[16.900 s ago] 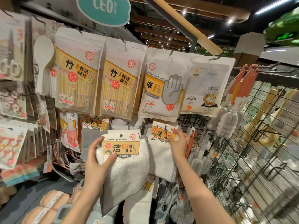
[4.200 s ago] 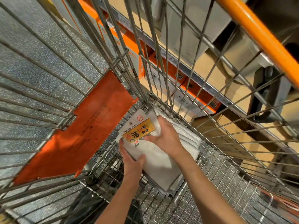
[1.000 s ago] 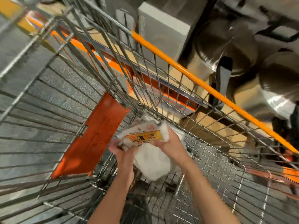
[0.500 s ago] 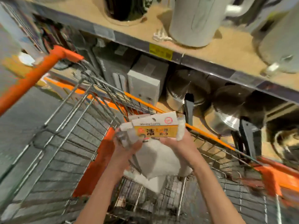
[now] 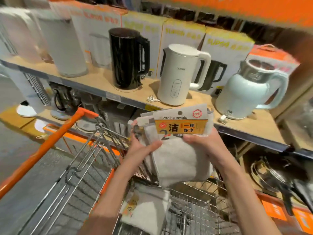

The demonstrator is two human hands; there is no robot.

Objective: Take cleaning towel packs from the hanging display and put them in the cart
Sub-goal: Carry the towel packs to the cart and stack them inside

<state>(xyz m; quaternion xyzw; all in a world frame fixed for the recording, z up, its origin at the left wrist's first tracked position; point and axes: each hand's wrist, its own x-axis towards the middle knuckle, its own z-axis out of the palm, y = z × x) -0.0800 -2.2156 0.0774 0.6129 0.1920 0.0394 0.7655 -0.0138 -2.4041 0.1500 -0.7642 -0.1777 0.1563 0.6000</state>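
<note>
Both hands hold a stack of cleaning towel packs (image 5: 179, 156), white and grey cloths under a white and orange card header, raised above the wire cart (image 5: 88, 160). My left hand (image 5: 141, 146) grips the stack's left edge, thumb across the front. My right hand (image 5: 205, 144) grips the right side just below the header. Another cleaning towel pack (image 5: 145, 212) lies on the cart's floor, below my forearms. The hanging display is out of view.
A wooden shelf (image 5: 105, 82) runs behind the cart with a black kettle (image 5: 127, 58), a white kettle (image 5: 179, 75) and a pale green kettle (image 5: 250, 92), boxes behind them. The cart's orange handle (image 5: 50, 141) slants at left. Pans sit on the lower shelf at right.
Both hands lifted the towel packs up out of the cart's bottom to chest height. My view swung up from the cart floor to the kettle shelf.
</note>
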